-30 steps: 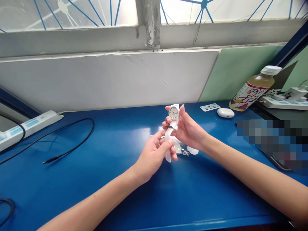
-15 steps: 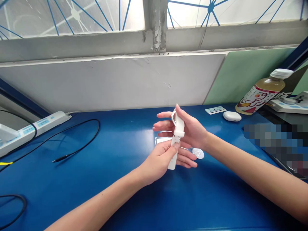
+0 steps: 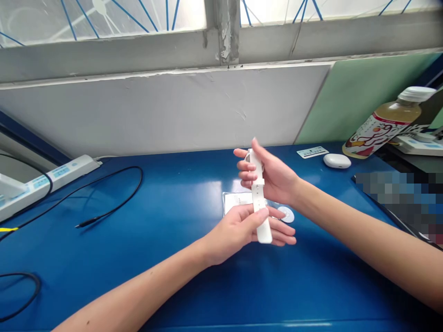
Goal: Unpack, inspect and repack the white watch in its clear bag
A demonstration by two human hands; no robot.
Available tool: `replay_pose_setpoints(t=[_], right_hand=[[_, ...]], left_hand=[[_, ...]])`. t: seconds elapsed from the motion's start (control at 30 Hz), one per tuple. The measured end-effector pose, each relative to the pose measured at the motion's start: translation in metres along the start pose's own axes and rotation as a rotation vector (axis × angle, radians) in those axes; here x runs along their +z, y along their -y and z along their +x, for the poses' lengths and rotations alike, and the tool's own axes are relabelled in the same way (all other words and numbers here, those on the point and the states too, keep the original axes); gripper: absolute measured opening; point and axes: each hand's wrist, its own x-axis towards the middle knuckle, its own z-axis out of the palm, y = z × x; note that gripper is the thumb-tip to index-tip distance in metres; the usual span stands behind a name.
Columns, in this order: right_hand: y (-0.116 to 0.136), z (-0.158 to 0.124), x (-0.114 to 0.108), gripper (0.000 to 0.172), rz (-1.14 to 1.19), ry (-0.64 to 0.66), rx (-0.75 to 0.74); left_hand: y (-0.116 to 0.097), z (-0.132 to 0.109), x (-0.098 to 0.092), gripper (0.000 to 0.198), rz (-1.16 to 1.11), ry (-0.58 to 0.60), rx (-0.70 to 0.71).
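Above the blue counter, I have the right hand gripping the white watch; at seven o'clock from it, the left hand pinches the strap tail. Watch lifted; strap work, I judge, is unfinished. Packet at twelve o'clock partly covered, print illegible; dial hidden.

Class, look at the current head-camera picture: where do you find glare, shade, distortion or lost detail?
Head view: pale glare on the blue table beyond the left hand; head view: window panes washed out near-white, darker shade below the right arm; head view: bottle leaning, perhaps through lens distortion; head view: pixel blocks hiding detail, white watch strap fairly sharp.
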Motion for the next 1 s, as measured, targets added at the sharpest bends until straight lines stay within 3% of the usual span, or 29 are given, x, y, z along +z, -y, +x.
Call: replay_pose_setpoints(t=[0.1,0.17,0.37,0.5,0.6,0.7,0.8,0.93,1.0], right_hand=[[0.009,0.003,0.004,0.053,0.109,-0.085,-0.1],[0.013,0.004,0.005,0.045,0.111,-0.127,-0.169],[0.007,0.002,0.007,0.015,-0.217,-0.135,-0.312],[-0.002,0.001,0.007,0.031,-0.409,-0.065,-0.332],[-0.007,0.0,0.006,0.035,-0.547,-0.094,-0.377],[-0.009,0.001,0.004,0.032,-0.647,-0.151,-0.455],[-0.009,0.004,0.001,0.031,-0.537,-0.128,-0.345],[-0.006,0.005,0.0,0.044,-0.28,0.095,-0.016],[-0.003,0.003,0.001,0.054,-0.25,0.152,0.048]], left_hand=[[-0.001,-0.003,0.004,0.083,0.021,0.12,0.003],[-0.002,-0.005,0.005,0.092,0.045,0.09,-0.004],[-0.015,-0.001,0.007,0.066,0.035,-0.293,0.215],[-0.023,0.003,0.005,0.055,0.087,-0.455,0.278],[-0.02,0.005,0.001,0.04,0.112,-0.521,0.253],[-0.015,0.005,0.0,0.036,0.119,-0.488,0.217],[-0.012,0.005,0.003,0.037,0.099,-0.387,0.156],[-0.01,0.005,0.003,0.037,0.106,-0.265,0.102],[-0.009,0.006,0.001,0.037,0.108,-0.247,0.075]])
